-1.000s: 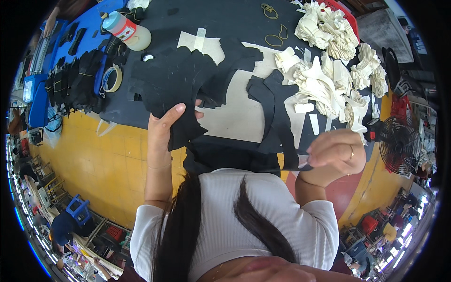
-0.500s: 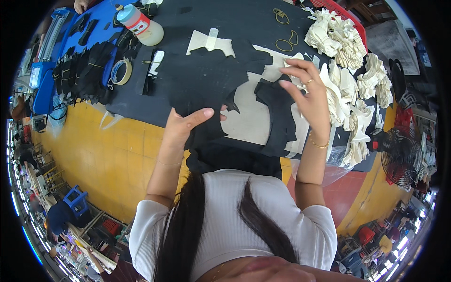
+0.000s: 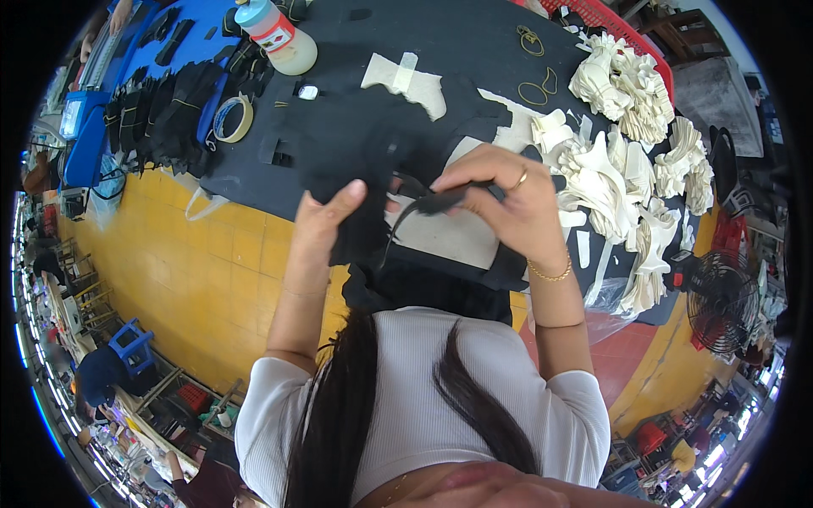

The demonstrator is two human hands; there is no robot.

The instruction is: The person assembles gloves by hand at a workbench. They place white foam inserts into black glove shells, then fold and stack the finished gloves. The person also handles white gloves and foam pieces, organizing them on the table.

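Two hands at work over the black counter (image 3: pixel 474 42) — my right hand (image 3: pixel 517 203) has its fingers pinched on a thin black strip (image 3: pixel 428 206), which trails down toward my chest. My left hand (image 3: pixel 326 222) presses a black fabric piece (image 3: pixel 356 152) with fingers clenched on its edge, I think; the dark cloth hides the grip. Cream cut pieces (image 3: pixel 631 169) are heaped just right of my hand — a roll of tape (image 3: pixel 232 118) and a bottle (image 3: pixel 275 34) lie well to the left.
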